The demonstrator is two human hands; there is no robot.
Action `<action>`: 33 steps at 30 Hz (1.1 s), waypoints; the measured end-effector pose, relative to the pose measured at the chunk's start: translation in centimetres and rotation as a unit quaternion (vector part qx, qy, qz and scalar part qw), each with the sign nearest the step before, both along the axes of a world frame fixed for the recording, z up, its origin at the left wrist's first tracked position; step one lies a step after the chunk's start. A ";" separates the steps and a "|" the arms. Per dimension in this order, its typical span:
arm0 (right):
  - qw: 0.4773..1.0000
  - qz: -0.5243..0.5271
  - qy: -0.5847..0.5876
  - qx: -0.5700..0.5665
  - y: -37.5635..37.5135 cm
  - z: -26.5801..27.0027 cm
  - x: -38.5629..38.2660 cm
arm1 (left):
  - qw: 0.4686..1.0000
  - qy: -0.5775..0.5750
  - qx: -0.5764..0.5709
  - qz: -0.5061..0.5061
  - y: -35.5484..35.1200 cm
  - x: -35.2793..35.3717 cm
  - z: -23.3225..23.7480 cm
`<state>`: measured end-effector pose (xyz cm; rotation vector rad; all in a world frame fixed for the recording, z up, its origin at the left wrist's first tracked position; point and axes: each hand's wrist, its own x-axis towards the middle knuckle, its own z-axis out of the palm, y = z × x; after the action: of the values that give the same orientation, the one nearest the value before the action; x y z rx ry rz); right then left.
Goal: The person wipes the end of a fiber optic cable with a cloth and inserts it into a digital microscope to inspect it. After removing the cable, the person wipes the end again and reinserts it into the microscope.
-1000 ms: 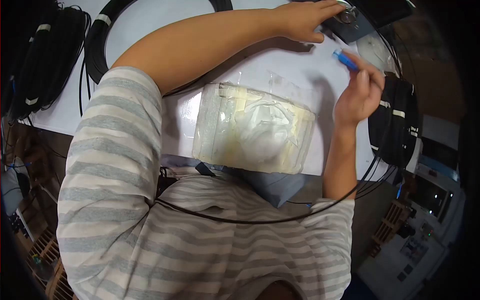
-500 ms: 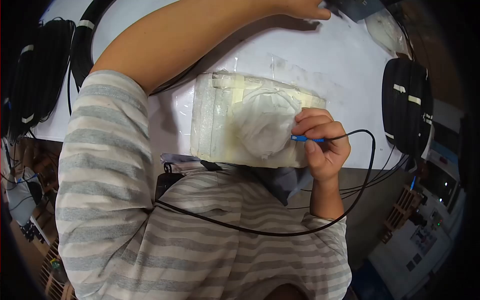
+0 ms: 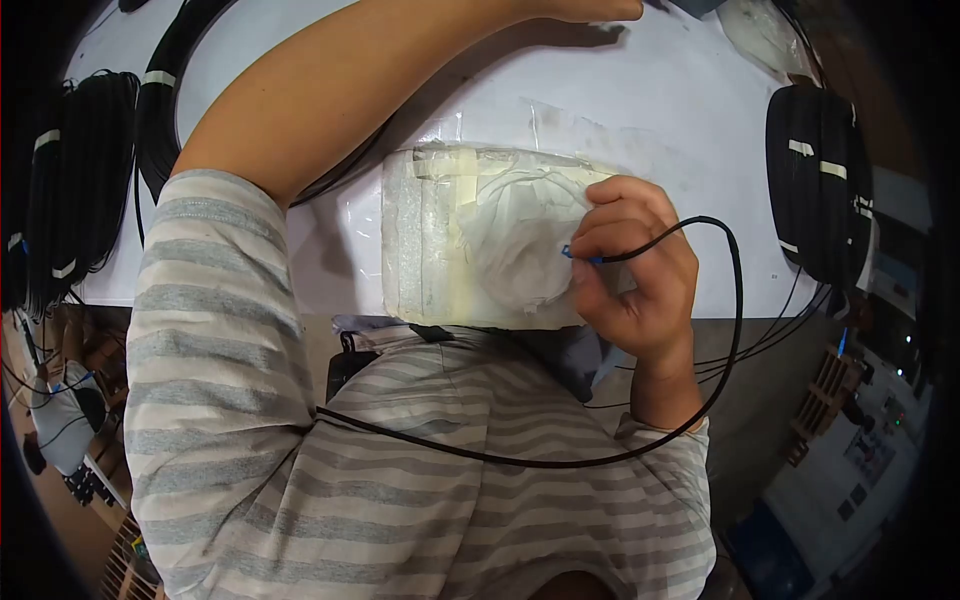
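Note:
My right hand [image 3: 640, 265] pinches a blue fibre-optic connector [image 3: 592, 259] between thumb and fingers, its tip pointing left. From the connector a black cable [image 3: 737, 290] loops right and down across my striped shirt. Just under the connector lies a crumpled white cloth [image 3: 525, 235], on a tape-covered foam pad [image 3: 405, 240] at the table's front edge. My left arm stretches across the table, and my left hand [image 3: 590, 8] is at the top edge of the view, its fingers mostly cut off, close to a dark object [image 3: 697, 6].
Bundled black cable coils lie at the left [image 3: 85, 190], with another large coil [image 3: 160, 110] beside them. A taped black coil [image 3: 818, 185] sits at the table's right edge. A clear plastic bag [image 3: 755, 40] lies at the top right.
My right hand has moved up and left with the connector, further over the cloth. The left hand has slid further out past the top edge as the view shifted slightly.

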<state>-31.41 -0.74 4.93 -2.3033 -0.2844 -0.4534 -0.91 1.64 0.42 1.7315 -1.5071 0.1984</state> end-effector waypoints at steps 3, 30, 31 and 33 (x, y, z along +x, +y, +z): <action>1.000 -0.017 -0.005 0.002 0.8 -0.3 0.1 | 1.000 0.017 0.020 0.003 0.1 -0.2 0.4; 0.998 -0.056 -0.031 0.012 0.7 -1.5 -0.3 | 1.000 0.022 0.018 0.008 0.6 -0.7 0.7; 0.998 -0.054 -0.025 -0.004 0.6 -1.6 -0.3 | 1.000 0.013 0.012 0.011 0.5 -0.6 0.4; 0.996 -0.068 -0.065 0.005 1.1 -2.3 -0.3 | 1.000 0.006 -0.001 0.010 0.1 -0.6 0.1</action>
<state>-31.75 0.32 2.61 -2.2962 -0.1891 -0.6744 -1.48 1.76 0.48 1.7438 -1.4819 0.1994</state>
